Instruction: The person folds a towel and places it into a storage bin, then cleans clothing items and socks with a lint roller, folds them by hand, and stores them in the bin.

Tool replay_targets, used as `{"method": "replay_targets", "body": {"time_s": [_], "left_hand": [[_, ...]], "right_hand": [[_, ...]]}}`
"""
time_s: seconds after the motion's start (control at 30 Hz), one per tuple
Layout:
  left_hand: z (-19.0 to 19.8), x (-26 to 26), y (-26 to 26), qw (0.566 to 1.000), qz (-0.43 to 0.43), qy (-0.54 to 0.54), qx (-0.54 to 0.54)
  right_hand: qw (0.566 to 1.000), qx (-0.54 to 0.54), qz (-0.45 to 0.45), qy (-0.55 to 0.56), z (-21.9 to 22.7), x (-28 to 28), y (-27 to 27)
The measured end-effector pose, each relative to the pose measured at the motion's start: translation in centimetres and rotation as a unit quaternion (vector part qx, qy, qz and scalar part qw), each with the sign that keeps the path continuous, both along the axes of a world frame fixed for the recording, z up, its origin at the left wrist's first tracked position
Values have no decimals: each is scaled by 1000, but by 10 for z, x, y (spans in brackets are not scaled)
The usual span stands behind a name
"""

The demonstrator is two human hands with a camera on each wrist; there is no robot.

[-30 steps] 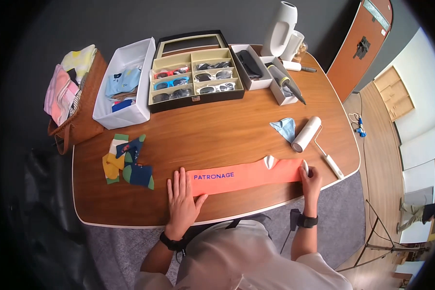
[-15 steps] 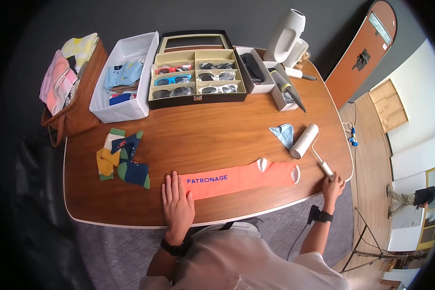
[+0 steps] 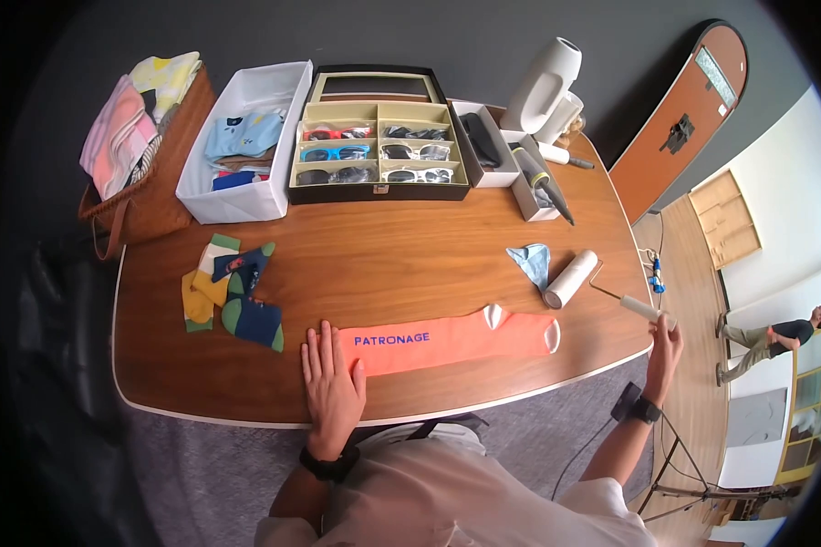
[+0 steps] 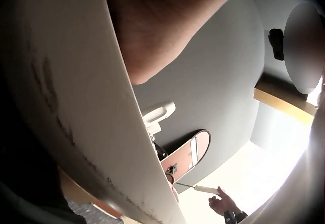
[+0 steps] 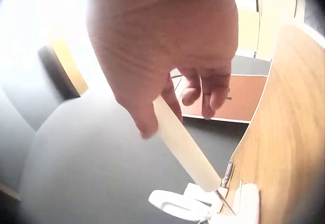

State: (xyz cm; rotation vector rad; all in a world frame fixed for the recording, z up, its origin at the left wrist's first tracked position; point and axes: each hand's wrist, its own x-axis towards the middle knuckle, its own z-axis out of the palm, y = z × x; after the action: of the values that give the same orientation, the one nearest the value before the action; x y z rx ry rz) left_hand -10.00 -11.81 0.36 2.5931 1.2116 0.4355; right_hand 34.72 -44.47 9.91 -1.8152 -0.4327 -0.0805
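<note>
swung outward since the earlier frame, the roller's handle now points more to the right, the right hand having moved out with it, while the left hand stays at the sock's open end. the roller lies to the left of the right fingers and a little farther from the person, beyond the toe of the sock and just beside a blue cloth; its head seems to rest on the table. the head's long axis slants from near left to far right, and the right hand is clearly the nearer one. the right thumb and fingers pinch the handle near its end; the left fingers lie straight and close together, thumb apart at the sock. the roller is white with a thin bent rod; the sock lies flat, coral, lettered "patronage", white at heel and toe.
</note>
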Motion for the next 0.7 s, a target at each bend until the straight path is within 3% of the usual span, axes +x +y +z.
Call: {"method": "replay_targets", "body": {"time_s": [0.03, 0.07, 0.13, 0.23, 0.33, 0.37, 0.47, 0.6, 0.7], "left_hand": [[-1, -1, 0, 1000, 9, -18, -5], [-2, -1, 1, 1000, 14, -19, -5], [-2, -3, 0, 999, 17, -30, -12], [-3, -4, -1, 998, 24, -50, -20], [-10, -9, 0, 996, 55, -76, -11], [-11, -11, -1, 995, 63, -75, -12], [-11, -13, -1, 986, 89, -134, -44], [-13, -18, 1, 976, 77, -194, -69], [-13, -16, 2, 981, 63, -177, -50]], "right_hand": [[995, 99, -25, -14, -1, 9, 11], [995, 100, -19, -15, 8, 5, 32], [965, 261, 20, -9, 22, -6, 75], [959, 258, 108, -32, 33, 1, 112], [951, 296, 92, -2, 30, 16, 141], [962, 265, 40, -55, 44, -5, 166], [968, 213, 63, -117, 76, -38, 197], [971, 130, 136, -149, 123, -117, 224], [955, 103, 257, -104, 130, -182, 232]]}}
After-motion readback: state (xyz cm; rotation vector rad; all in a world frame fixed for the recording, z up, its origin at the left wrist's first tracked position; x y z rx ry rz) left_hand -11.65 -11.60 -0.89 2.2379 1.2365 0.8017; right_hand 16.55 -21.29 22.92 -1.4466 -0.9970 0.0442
